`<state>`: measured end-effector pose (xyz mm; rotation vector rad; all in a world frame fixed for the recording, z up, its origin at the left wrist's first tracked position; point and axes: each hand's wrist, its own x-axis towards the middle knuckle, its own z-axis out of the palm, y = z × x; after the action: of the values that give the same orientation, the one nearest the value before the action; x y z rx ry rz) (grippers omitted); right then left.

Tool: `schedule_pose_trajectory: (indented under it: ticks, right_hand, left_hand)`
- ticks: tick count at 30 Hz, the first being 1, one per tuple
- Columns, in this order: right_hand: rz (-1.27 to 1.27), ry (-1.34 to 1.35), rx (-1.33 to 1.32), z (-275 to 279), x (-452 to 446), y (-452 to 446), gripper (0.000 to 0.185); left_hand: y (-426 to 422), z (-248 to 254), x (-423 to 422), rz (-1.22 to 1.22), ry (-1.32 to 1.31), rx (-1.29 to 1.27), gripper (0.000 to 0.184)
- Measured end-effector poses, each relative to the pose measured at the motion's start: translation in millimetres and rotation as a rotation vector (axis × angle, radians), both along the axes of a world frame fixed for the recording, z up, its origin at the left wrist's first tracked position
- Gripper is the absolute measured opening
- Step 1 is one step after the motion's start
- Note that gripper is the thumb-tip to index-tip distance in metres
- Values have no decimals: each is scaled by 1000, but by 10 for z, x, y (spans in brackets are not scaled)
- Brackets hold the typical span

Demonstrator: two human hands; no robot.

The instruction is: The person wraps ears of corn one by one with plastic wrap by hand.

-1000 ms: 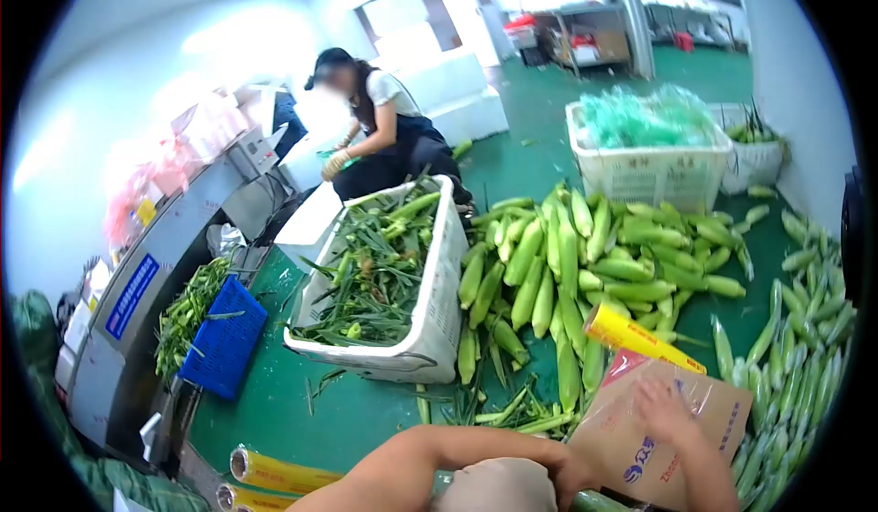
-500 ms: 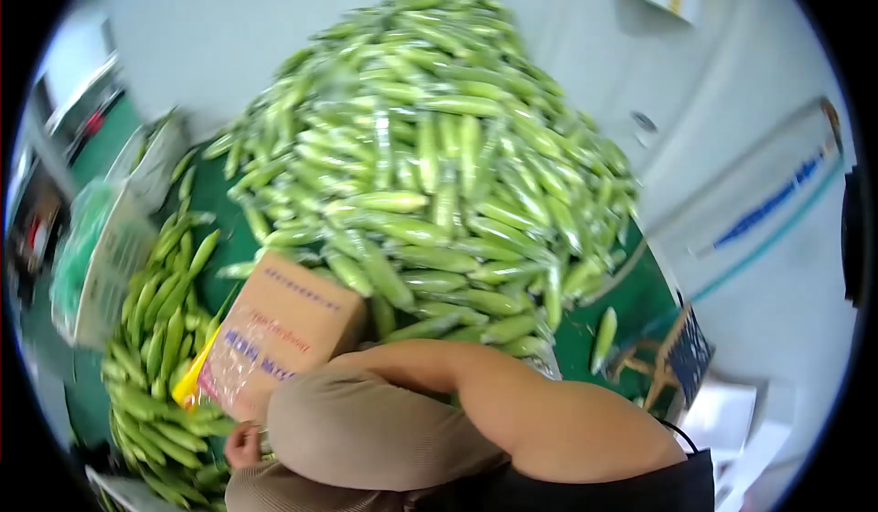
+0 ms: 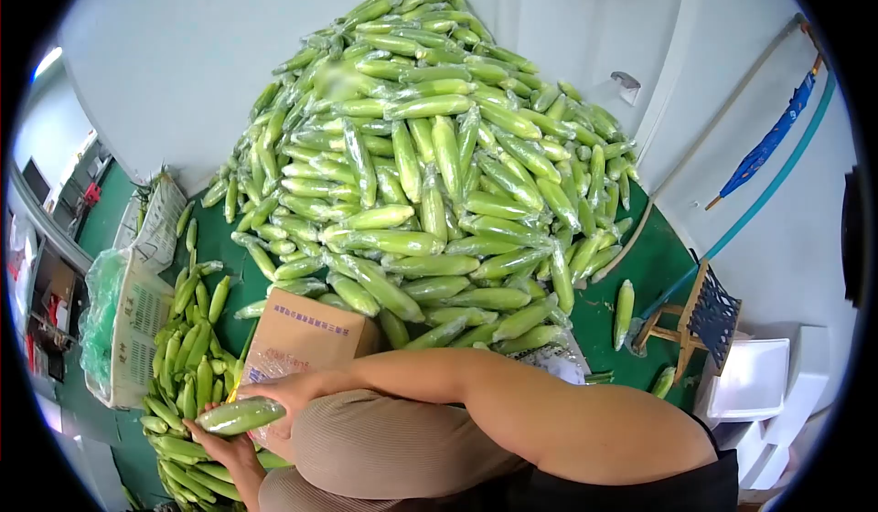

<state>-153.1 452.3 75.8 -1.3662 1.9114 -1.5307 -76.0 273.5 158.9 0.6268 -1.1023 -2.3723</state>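
Note:
An ear of corn (image 3: 241, 416) in its green husk, with shiny clear film around it, lies sideways between my hands at the lower left. My left hand (image 3: 227, 448) cups it from below, fingers reaching its left end. Stretched across my thigh, my right arm leads to my right hand (image 3: 285, 395), which grips the corn's right end. Just behind the hands stands a cardboard box (image 3: 306, 336) with printed lettering, its lower part hidden by my right arm and knee. Unwrapped ears of corn (image 3: 187, 366) are heaped to the left of the box.
A large pile of film-wrapped corn (image 3: 434, 183) rises against the wall ahead. White plastic crates (image 3: 137, 329), one with green netting (image 3: 105, 315), stand at left. On the right are a small stool (image 3: 704, 320), a blue umbrella (image 3: 768, 151), a hose (image 3: 777, 197) and white foam boxes (image 3: 750, 379).
The hand seen low beside my knee is replaced by both hands in view, holding a wrapped ear of corn by the box. My view has shifted and sharpened.

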Motion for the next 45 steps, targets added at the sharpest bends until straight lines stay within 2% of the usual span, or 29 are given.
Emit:
schedule_pose_trajectory:
  ticks: [1,2,5,7,8,11,12,13,16,17,19,21,23,24,26,28,29,31,34,37,41,45]
  right_hand:
    - [-33,100,26,-50,23,-10,115]
    - [-22,-32,26,-106,16,39,113]
    - [-38,-370,14,-355,-3,335,102]
    - [-208,-494,-59,-512,111,722,89]
    - [-422,-481,-89,-529,199,1004,70]
    - [-709,-1351,-280,-606,146,2041,25]
    - [-629,-1244,-508,-631,45,2594,18]
    - [-626,-963,-438,-681,-200,3114,13]
    - [-1335,-758,-745,887,-678,3974,12]
    - [-1254,-511,-872,1049,-910,4393,15]
    - [-1356,-536,-1044,1409,-1277,4627,32]
    - [-1116,-622,-866,1185,-1564,4493,70]
    - [-1021,-685,-608,1244,-1277,3509,86]
    - [-848,-714,-553,1158,-1101,3074,83]
    - [-594,-704,-177,1065,-899,2317,70]
    - [-182,-541,-15,838,-729,1703,64]
    - [-67,-434,110,929,-508,1508,56]
    - [285,-243,71,865,-199,1139,41]
    - [354,-799,129,905,-41,1139,44]
    - [277,-531,122,1056,39,1127,51]
    - [261,-661,117,1022,66,1204,50]
    - [274,-626,49,941,67,1303,51]
  left_hand:
    - [-7,-85,-29,-2,-47,-6,55]
    - [15,-182,-76,-84,52,-19,64]
    - [-170,-535,45,-484,-93,-240,58]
    - [-291,-669,320,-1042,-229,-779,69]
    - [-307,-635,486,-1233,-260,-909,68]
    - [-260,-382,903,-1427,-425,-776,66]
    - [-265,-321,933,-1440,-451,-754,66]
    - [-261,-271,948,-1449,-468,-740,65]
    - [-182,-182,833,-1475,-501,-733,64]
    - [-149,-159,793,-1483,-510,-736,63]
    - [-90,-106,739,-1479,-504,-753,62]
    - [-31,-58,720,-1474,-496,-766,61]
    - [10,-19,686,-1470,-494,-780,60]
    - [4,3,693,-1462,-495,-789,60]
    - [20,29,701,-1451,-498,-801,59]
    - [11,57,773,-1421,-498,-809,58]
    - [6,69,822,-1404,-500,-813,57]
    - [7,103,898,-1374,-504,-812,56]
    - [6,131,954,-1353,-503,-817,55]
    - [45,185,994,-1346,-521,-829,54]
    - [197,263,905,-1362,-539,-867,52]
    - [301,350,898,-1349,-558,-900,50]
